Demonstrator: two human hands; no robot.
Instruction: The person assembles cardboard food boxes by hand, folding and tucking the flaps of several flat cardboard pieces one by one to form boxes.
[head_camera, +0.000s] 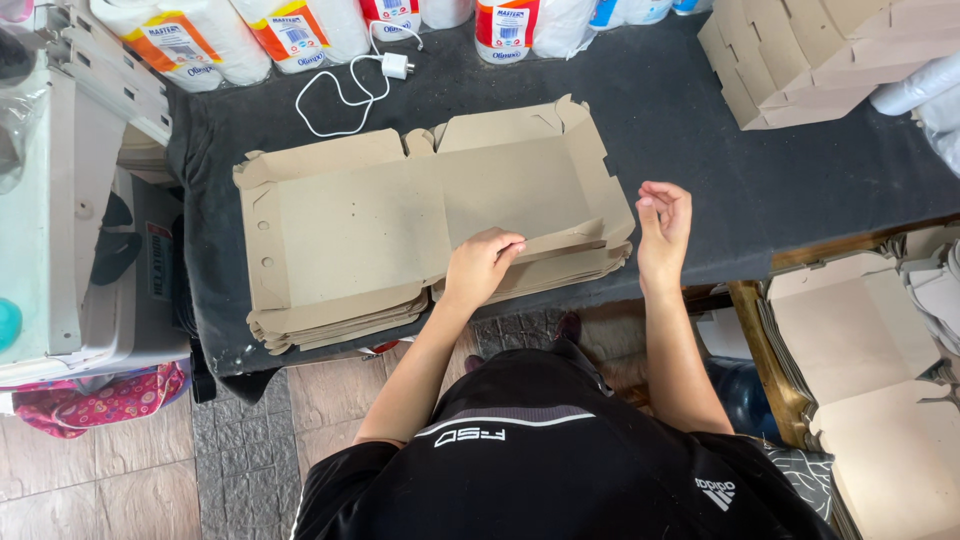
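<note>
A stack of flat, unfolded brown cardboard box blanks (360, 215) lies on a dark cloth-covered table (700, 150). My left hand (482, 264) rests on the stack's near edge, its fingers lifting and folding a narrow front flap (565, 245) of the top blank. My right hand (662, 222) hovers just off the stack's right corner, fingers loosely curled and apart, holding nothing.
A pile of folded cardboard boxes (800, 55) sits at the table's back right. Paper towel rolls (250, 35) and a white charger with cable (360, 85) line the back. A white appliance (55, 220) stands at left. More cardboard blanks (870, 370) lie low at right.
</note>
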